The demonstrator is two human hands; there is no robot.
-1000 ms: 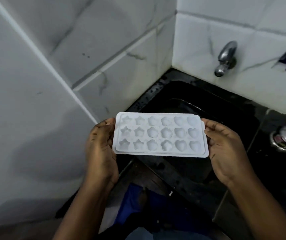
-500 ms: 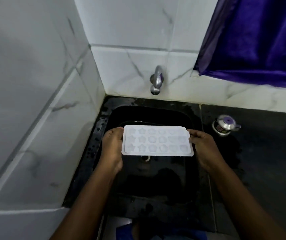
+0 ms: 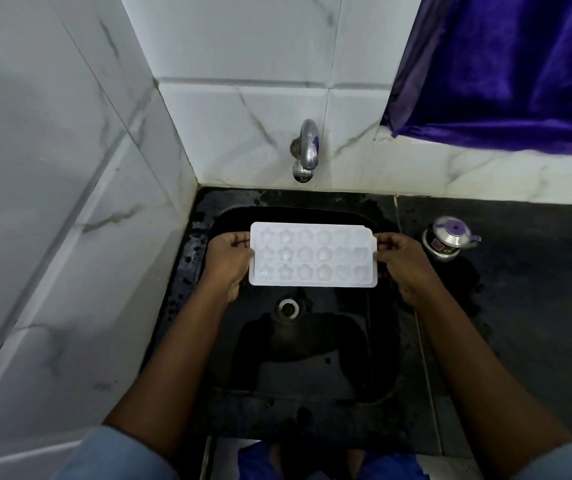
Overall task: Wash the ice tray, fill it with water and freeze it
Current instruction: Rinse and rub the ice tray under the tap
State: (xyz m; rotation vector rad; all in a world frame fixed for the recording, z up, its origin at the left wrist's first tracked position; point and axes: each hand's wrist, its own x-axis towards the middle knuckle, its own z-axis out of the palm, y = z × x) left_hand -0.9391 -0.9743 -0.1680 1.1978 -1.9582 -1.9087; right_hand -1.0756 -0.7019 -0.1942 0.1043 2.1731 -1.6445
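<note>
One white ice tray (image 3: pixel 313 253), eighteen moulded cavities facing up, gripped at its short ends by your left hand (image 3: pixel 229 262) and right hand (image 3: pixel 403 262), held level over the black sink (image 3: pixel 315 344), below the tap (image 3: pixel 306 151).

tray (image 3: pixel 313 254) over sink (image 3: pixel 374 341), between hands | tap (image 3: pixel 307 150) behind | drain (image 3: pixel 288 307) below | pot (image 3: pixel 448 239) right

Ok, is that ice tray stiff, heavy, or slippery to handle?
Probably stiff: the ice tray spans flat between the left hand and right hand, gripped only at its ends. Likely light: thin plastic. Smooth, so possibly slippery wet.
</note>
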